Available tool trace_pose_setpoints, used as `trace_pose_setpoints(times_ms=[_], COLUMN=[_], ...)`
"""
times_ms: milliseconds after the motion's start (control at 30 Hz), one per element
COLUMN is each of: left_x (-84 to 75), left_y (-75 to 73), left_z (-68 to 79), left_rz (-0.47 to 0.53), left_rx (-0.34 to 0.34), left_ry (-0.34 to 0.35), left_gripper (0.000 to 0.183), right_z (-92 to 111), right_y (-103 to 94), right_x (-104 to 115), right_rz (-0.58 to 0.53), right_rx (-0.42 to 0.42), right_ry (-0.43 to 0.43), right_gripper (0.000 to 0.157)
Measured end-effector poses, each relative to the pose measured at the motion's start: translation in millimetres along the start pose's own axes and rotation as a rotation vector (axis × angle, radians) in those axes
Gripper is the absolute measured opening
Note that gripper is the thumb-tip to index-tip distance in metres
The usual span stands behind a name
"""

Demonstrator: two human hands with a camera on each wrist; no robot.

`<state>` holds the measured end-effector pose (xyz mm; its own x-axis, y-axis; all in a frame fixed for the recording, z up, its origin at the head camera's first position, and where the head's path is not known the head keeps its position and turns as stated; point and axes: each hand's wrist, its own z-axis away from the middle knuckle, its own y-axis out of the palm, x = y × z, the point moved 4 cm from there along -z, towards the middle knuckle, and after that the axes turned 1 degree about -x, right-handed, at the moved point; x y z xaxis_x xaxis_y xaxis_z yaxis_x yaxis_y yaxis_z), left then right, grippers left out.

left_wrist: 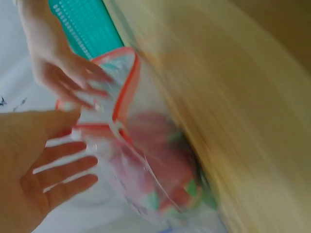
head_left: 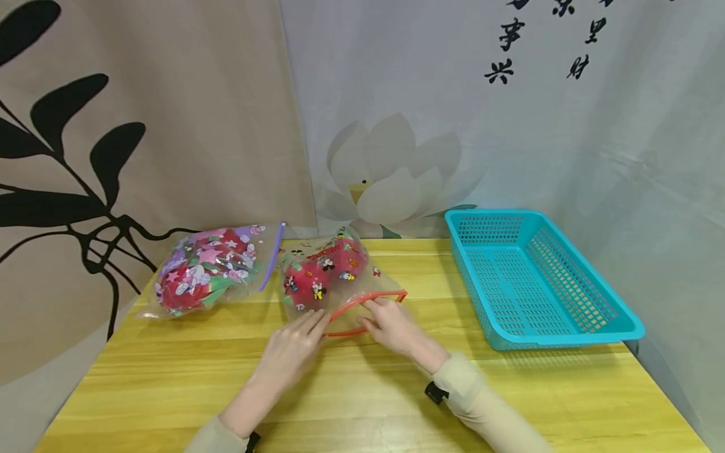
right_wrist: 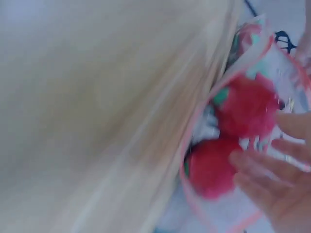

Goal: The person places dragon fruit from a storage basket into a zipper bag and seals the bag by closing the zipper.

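Observation:
A clear zip bag (head_left: 340, 277) with cartoon prints and a red zip edge lies mid-table, its mouth gaping toward me. Two red, dragon-fruit-like pieces with green tips show inside, one upper (right_wrist: 247, 104) and one lower (right_wrist: 212, 167). My left hand (head_left: 291, 346) is at the left end of the red edge; its fingers (left_wrist: 73, 167) are spread and straight. At the mouth's right side is my right hand (head_left: 396, 327), its loosely straight fingers reaching into the opening near the red pieces. Whether they touch those pieces is blurred.
To the left lies a second zip bag (head_left: 209, 267) with a purple zip edge, filled with red and green pieces. A turquoise perforated basket (head_left: 544, 343) stands at the right of the wooden table (head_left: 351, 402). A printed curtain (head_left: 385, 82) hangs behind.

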<state>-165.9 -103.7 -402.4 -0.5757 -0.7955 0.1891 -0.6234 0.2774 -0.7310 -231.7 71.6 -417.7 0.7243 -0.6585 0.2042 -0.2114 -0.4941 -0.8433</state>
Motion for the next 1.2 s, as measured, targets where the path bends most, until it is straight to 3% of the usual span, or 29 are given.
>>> trace_pose_setpoints(times_ms=[133, 233, 400, 533, 633, 833, 1200], left_x=[7.4, 11.5, 13.2, 11.1, 9.8, 11.5, 24.4], left_y=[1.8, 3.9, 6.0, 9.1, 10.8, 9.4, 6.2], left_z=[12.4, 19.8, 23.2, 20.9, 19.1, 19.8, 24.6], left_rz=[0.001, -0.024, -0.107, -0.191, -0.228, -0.206, -0.152], left_rx=[0.078, 0.089, 0.093, 0.118, 0.163, 0.233, 0.243], left_ry=[0.066, 0.104, 0.149, 0.191, 0.198, 0.166, 0.087], left_gripper=[0.049, 0.05, 0.041, 0.026, 0.025, 0.026, 0.026], right_z=[18.5, 26.4, 27.5, 22.7, 17.9, 12.7, 8.0], right_y=[-26.2, -37.7, -35.1, -24.8, -20.3, -17.5, -18.7], right_x=[-17.5, -35.5, -56.0, -59.3, -57.8, -59.6, -66.3], right_rz=[0.191, 0.29, 0.44, 0.515, 0.536, 0.562, 0.582], right_rx=[-0.238, -0.308, -0.206, -0.134, -0.128, -0.103, -0.07], right_ry=[-0.183, -0.202, -0.207, -0.282, -0.319, -0.317, -0.236], right_gripper=[0.017, 0.022, 0.036, 0.03, 0.024, 0.013, 0.006])
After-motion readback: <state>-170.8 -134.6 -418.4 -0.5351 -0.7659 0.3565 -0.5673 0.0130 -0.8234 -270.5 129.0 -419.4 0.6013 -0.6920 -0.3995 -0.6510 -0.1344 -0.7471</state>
